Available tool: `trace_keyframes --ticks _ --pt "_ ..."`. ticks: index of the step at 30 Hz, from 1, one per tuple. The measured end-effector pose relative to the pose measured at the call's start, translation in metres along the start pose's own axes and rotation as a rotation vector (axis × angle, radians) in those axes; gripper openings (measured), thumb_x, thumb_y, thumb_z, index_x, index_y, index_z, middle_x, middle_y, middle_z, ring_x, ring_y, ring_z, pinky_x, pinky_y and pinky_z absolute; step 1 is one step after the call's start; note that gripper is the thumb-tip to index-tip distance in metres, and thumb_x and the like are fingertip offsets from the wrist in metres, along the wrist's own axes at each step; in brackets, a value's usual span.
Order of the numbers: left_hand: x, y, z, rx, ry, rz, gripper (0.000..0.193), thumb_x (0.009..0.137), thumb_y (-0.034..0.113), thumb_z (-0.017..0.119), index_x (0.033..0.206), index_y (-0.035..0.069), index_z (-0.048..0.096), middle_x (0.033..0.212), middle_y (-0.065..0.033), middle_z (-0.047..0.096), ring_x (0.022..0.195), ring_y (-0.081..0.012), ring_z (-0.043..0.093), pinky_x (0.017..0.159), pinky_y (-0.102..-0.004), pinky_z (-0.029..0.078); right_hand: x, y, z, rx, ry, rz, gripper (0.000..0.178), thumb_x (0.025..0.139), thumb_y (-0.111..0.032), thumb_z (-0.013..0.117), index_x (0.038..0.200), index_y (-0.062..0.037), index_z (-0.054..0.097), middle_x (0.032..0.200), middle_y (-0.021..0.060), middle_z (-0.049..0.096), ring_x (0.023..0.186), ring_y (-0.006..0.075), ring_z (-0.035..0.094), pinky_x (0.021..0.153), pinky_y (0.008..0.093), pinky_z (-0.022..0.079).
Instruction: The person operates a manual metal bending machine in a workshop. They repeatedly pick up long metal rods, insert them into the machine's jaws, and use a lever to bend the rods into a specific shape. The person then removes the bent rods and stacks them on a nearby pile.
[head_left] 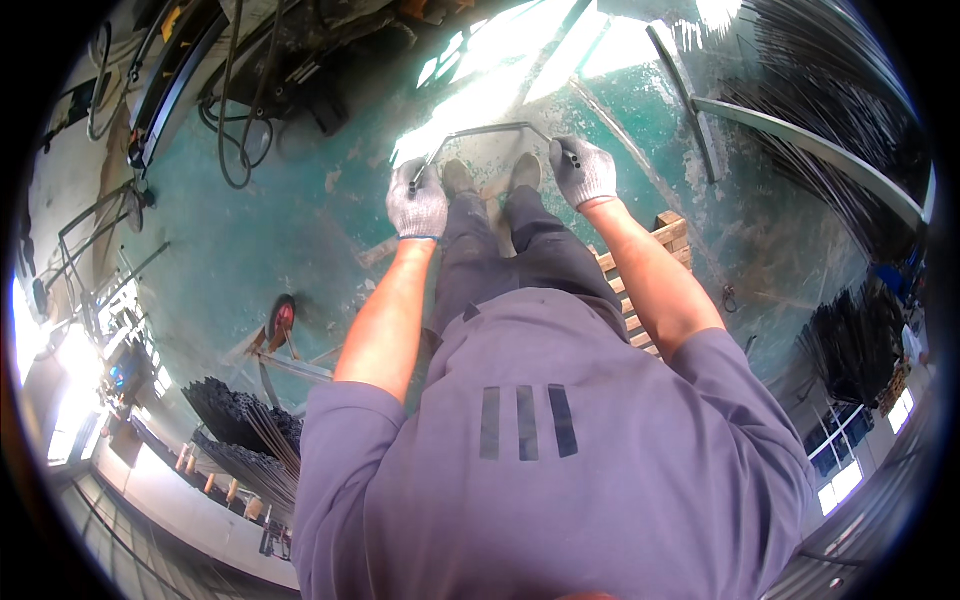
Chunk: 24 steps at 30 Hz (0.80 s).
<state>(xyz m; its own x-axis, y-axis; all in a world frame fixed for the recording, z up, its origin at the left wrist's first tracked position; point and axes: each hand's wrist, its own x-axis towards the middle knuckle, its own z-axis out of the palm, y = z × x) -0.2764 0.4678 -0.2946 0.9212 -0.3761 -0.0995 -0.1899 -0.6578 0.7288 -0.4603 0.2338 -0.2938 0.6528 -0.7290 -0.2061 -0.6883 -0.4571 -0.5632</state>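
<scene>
A dark bent metal tube [487, 129] is held out in front of me, above my shoes. It runs straight across the middle and bends toward me at both sides. My left hand [416, 203], in a pale knitted work glove, is wrapped round its left leg. Round the right leg my right hand [583, 173] is closed in a matching glove. The tube's open ends stick out from both fists. Both arms are stretched forward and apart.
Bundles of dark rods [835, 130] lie at the right behind a metal rail [810, 140]. A wooden pallet [672, 232] is beside my right leg. A red-hubbed wheel [283, 316] stands lower left, near stacked tubes [240, 425]. Cables [228, 150] hang from machinery at upper left.
</scene>
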Motion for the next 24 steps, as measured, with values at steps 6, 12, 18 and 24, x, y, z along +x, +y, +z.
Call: trace_keyframes --ticks 6,12,18,24 --pt "-0.002 0.0 -0.001 0.023 -0.014 0.043 0.016 0.098 0.013 0.076 0.111 0.004 0.076 0.106 -0.0151 0.075 0.094 -0.0295 0.077 0.089 -0.04 0.06 -0.002 0.002 0.002 0.006 0.015 0.016 0.028 0.103 -0.037 0.067 0.106 -0.0147 0.083 0.104 0.0171 0.081 0.099 0.0403 0.077 0.089 0.0493 0.061" --pt "0.002 0.006 -0.001 0.021 -0.058 -0.05 0.017 0.1 0.015 0.075 0.112 0.005 0.076 0.109 -0.0158 0.076 0.099 -0.0325 0.076 0.092 -0.0417 0.059 0.002 0.001 0.005 -0.03 -0.013 0.05 0.029 0.104 -0.037 0.067 0.107 -0.0142 0.083 0.105 0.0176 0.08 0.099 0.0406 0.077 0.09 0.0496 0.061" --pt "0.008 0.01 0.0 0.077 -0.014 0.011 0.015 0.097 0.015 0.075 0.109 0.007 0.076 0.108 -0.0173 0.075 0.101 -0.0367 0.075 0.092 -0.0441 0.059 0.009 0.0 0.01 -0.022 0.019 0.053 0.028 0.104 -0.037 0.067 0.107 -0.014 0.083 0.105 0.0174 0.081 0.099 0.0406 0.077 0.09 0.0495 0.061" --pt "0.011 0.01 0.005 0.054 0.005 -0.015 0.014 0.095 0.016 0.075 0.106 0.007 0.075 0.108 -0.0177 0.075 0.1 -0.0374 0.075 0.091 -0.0443 0.059 0.012 0.004 0.013 -0.043 -0.014 0.066 0.029 0.104 -0.039 0.068 0.11 -0.0146 0.082 0.107 0.0174 0.081 0.101 0.0397 0.077 0.091 0.0495 0.061"
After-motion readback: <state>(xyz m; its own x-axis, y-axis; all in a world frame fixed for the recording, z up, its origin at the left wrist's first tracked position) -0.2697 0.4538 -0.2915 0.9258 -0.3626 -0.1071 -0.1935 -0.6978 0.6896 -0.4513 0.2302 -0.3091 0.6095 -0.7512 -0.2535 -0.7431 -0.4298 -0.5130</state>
